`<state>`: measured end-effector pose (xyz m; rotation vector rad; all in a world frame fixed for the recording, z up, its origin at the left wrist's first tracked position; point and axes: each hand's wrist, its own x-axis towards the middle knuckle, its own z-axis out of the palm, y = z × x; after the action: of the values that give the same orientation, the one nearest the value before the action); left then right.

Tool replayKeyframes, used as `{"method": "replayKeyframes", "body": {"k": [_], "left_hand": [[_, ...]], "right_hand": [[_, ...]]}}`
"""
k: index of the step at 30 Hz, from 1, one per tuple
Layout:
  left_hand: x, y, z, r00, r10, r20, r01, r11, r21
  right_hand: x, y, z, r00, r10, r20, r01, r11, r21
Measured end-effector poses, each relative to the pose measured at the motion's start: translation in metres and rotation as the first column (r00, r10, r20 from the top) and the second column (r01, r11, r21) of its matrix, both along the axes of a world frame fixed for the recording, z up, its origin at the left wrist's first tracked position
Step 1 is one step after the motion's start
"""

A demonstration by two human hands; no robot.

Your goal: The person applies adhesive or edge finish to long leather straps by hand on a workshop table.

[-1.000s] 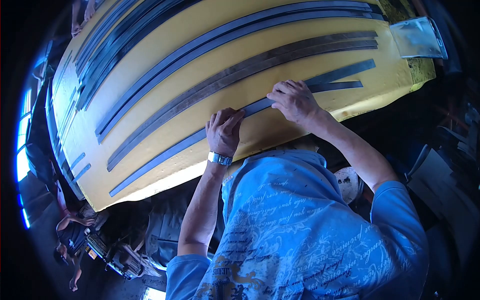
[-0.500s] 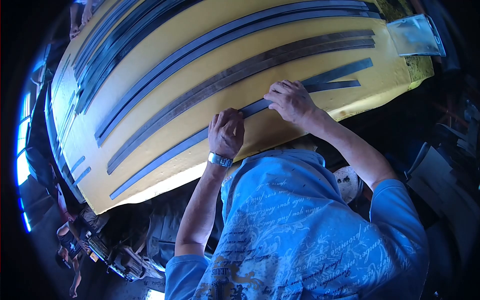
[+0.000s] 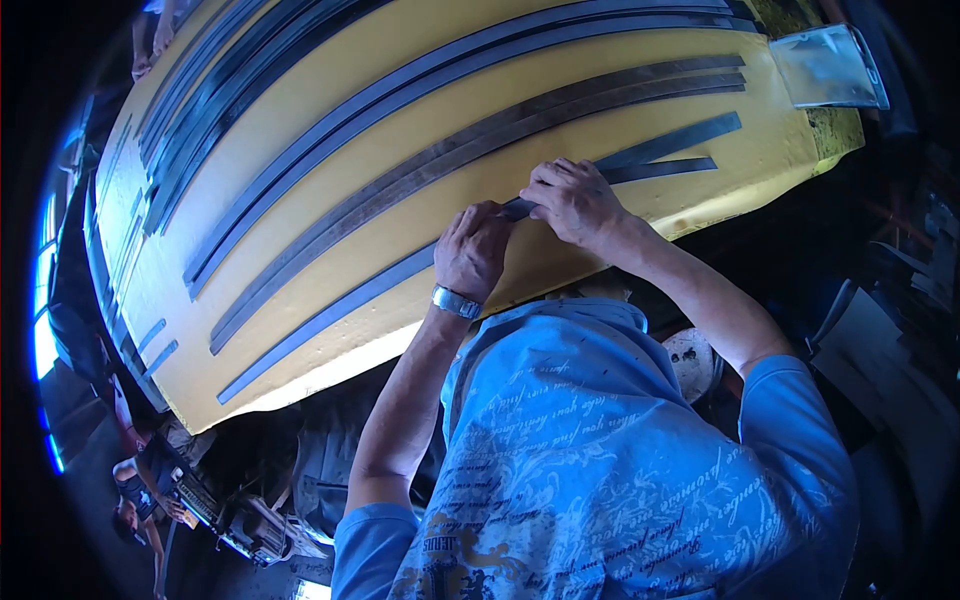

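Long dark flat strips lie side by side on a yellow-topped table. My left hand (image 3: 472,250), with a metal-band watch (image 3: 457,301) at the wrist, is closed on the nearest dark strip (image 3: 340,312). A short way to the right, my right hand (image 3: 575,203) grips the same strip with its fingers curled over it. Only a small length of the strip shows between my hands. Beyond my right hand two strip ends spread apart, the upper one (image 3: 680,138) angled away from the lower one (image 3: 665,170). How they lie under my fingers is hidden.
Brownish strips (image 3: 480,139) run just past my hands, with a grey-blue pair (image 3: 400,105) behind them. A clear plastic-looking packet (image 3: 830,66) rests at the right corner of the yellow table (image 3: 590,270). Another person's hand (image 3: 160,38) is at the far left edge; someone else (image 3: 145,500) is lower left.
My left hand has slid right along the strip, closer to my right hand. My right hand has shifted slightly left and stays on the strip.
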<state>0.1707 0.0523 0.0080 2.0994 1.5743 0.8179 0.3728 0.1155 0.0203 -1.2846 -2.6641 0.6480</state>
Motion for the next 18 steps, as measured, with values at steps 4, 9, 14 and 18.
{"method": "replayKeyframes", "body": {"k": [4,9,14,18], "left_hand": [[0.003,0.001,-0.002,1.0,0.028,0.001,-0.028,1.0,0.0],[0.005,0.001,-0.001,0.998,0.06,0.007,-0.06,0.996,-0.072],[0.009,0.005,0.007,0.998,0.061,-0.013,-0.062,0.995,-0.079],[0.011,0.004,0.01,0.996,0.081,-0.037,-0.085,0.991,-0.107]], "right_hand": [[0.02,0.004,0.008,0.996,-0.038,-0.085,0.041,0.999,0.031],[0.052,0.014,0.02,0.998,-0.058,-0.026,0.059,0.997,0.04],[0.055,0.017,0.011,0.999,-0.031,-0.015,0.031,0.998,0.063],[0.055,0.016,0.009,1.0,-0.022,-0.005,0.022,0.997,0.074]]}}
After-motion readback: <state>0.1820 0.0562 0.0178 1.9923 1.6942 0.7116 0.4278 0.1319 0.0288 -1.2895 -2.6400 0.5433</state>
